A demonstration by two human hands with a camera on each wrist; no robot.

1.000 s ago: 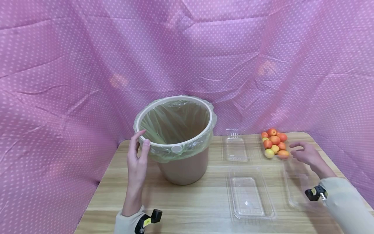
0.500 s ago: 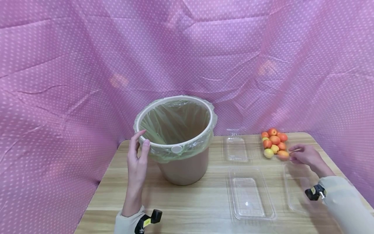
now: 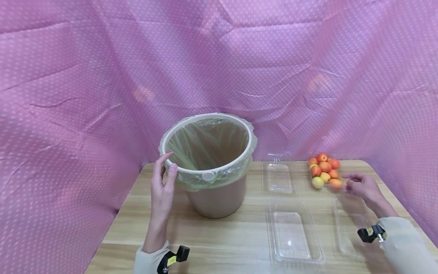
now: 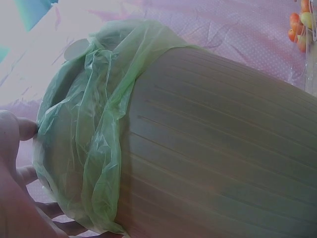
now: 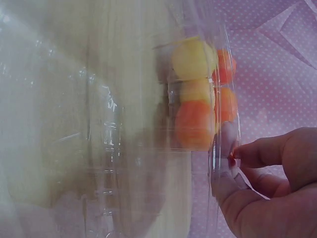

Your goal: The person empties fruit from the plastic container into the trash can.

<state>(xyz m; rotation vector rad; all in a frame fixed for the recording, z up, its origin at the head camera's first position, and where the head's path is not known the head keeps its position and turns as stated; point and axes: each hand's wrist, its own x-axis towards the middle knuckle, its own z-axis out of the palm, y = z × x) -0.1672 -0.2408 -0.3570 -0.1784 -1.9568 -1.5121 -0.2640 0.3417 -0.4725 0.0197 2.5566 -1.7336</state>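
A beige trash can [image 3: 217, 201] with a pale green bag [image 3: 200, 184] folded over its rim stands left of centre. My left hand [image 3: 162, 192] lies against its left rim, fingers spread, index finger and thumb reaching over the edge. The left wrist view shows those fingers along the bagged rim. On the right, small red, orange and yellow fruits [image 3: 324, 167] sit in one half of an open clear plastic box [image 3: 347, 236]. At that box's right side, my right hand [image 3: 367, 190] pinches the clear edge between thumb and fingertips, beside an orange fruit [image 5: 195, 124].
A second clear plastic box [image 3: 294, 236] lies open between the trash can and the fruit, its other half [image 3: 278, 178] towards the back. Everything stands on a wooden table [image 3: 219, 243]. Pink dotted cloth [image 3: 219, 68] hangs around the back and sides.
My right thumb and fingers have closed together at the fruit box's edge, from spread before. The left hand stays at the rim. The head view has shifted slightly.
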